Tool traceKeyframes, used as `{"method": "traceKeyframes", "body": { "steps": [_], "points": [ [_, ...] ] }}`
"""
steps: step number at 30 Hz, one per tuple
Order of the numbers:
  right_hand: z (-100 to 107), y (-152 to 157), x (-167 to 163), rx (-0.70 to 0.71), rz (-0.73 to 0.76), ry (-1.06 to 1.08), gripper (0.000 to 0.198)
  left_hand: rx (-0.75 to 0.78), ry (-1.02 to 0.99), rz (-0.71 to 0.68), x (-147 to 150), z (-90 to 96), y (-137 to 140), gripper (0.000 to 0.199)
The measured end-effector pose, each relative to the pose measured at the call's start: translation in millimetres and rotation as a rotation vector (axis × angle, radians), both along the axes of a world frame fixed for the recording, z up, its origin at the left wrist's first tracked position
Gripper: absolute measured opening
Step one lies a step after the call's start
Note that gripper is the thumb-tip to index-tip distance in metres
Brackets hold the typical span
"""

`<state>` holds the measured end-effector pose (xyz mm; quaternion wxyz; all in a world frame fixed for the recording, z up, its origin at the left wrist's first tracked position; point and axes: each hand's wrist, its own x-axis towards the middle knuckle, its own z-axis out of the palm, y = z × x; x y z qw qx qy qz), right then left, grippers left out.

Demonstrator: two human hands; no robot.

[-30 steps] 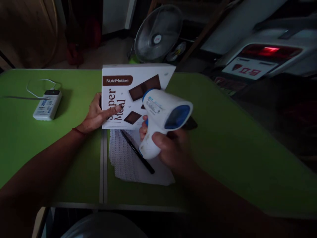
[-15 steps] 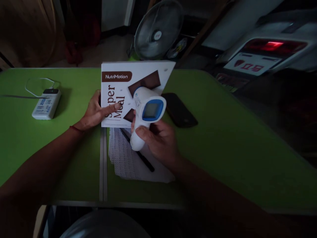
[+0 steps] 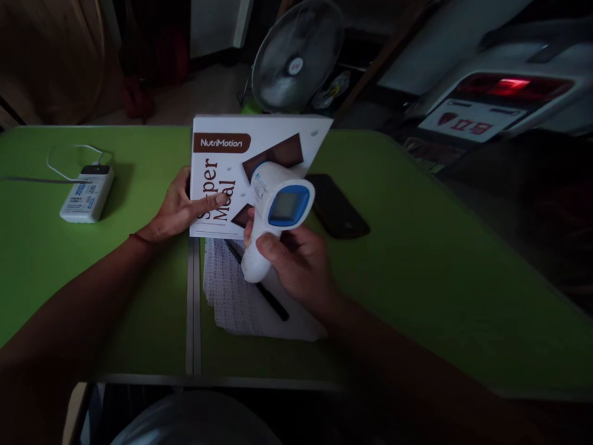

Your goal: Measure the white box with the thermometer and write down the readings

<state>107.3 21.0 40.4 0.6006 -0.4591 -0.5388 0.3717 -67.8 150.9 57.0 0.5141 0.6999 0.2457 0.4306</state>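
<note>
The table [image 3: 440, 303] (a pale seam [image 3: 197, 315] meets its front edge) bears a white device [image 3: 86, 203] toward the back left corner, papers [image 3: 231, 306] nearer the front edge, a phone [image 3: 341, 209] nearer the back.

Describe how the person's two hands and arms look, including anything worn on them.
The left hand and right hand are both ungloved. A thin, dark reddish band circles the left wrist; none shows on the right. No sleeve is visible on either forearm, though the right one lies in deep shadow.
</note>
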Motion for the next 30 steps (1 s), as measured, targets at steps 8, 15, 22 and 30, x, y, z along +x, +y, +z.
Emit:
{"method": "traceKeyframes", "body": {
  "steps": [8, 15, 22, 30],
  "points": [
    [0.7, -0.2, -0.6, 0.007, -0.009, -0.032, 0.027, 0.019, 0.033, 0.009, -0.8, -3.5, 2.5, 0.053],
    [0.2, -0.6, -0.5, -0.009, 0.007, -0.008, 0.026, 0.004, -0.016, 0.013, 1.4, -5.7, 3.2, 0.056],
    [-3.0, 0.4, -3.0, 0.024, 0.017, 0.003, 0.028, -0.014, -0.003, 0.024, 0.1, -8.4, 5.3, 0.056],
    [2.4, -1.5, -4.6, 0.01, 0.018, -0.02, 0.028, -0.018, 0.017, 0.023, -0.5, -7.5, 4.7, 0.054]
  ]
}}
